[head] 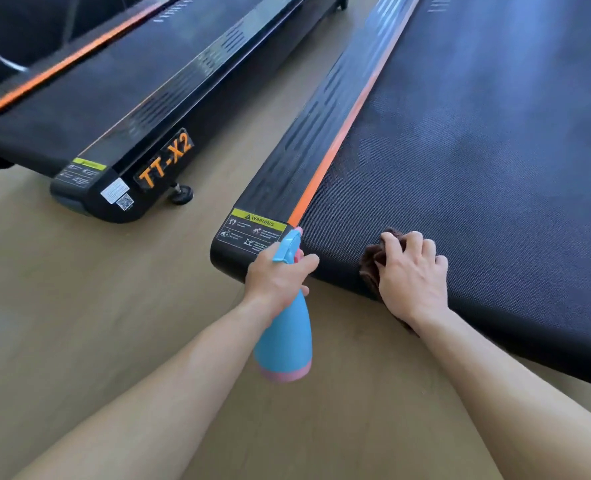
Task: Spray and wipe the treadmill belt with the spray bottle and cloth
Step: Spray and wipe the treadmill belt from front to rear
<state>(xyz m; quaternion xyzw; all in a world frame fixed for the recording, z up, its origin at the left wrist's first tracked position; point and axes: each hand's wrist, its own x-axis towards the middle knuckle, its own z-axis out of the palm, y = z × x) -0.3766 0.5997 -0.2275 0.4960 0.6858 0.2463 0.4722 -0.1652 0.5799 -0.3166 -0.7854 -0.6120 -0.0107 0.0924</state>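
**Two hands at the belt's near end**

Left hand (280, 275) is wrapped round the neck of a blue spray bottle (285, 341) with a pink base, which hangs over the wooden floor (79, 306). Its nozzle is just beside the yellow warning label (254, 230). Right of that grip, the right hand (413, 275) presses a bunched brown cloth (373, 268) onto the near edge of the black treadmill belt (477, 150), fingers curled over it. Well left of both stands a second treadmill (164, 164) marked TT-X2.
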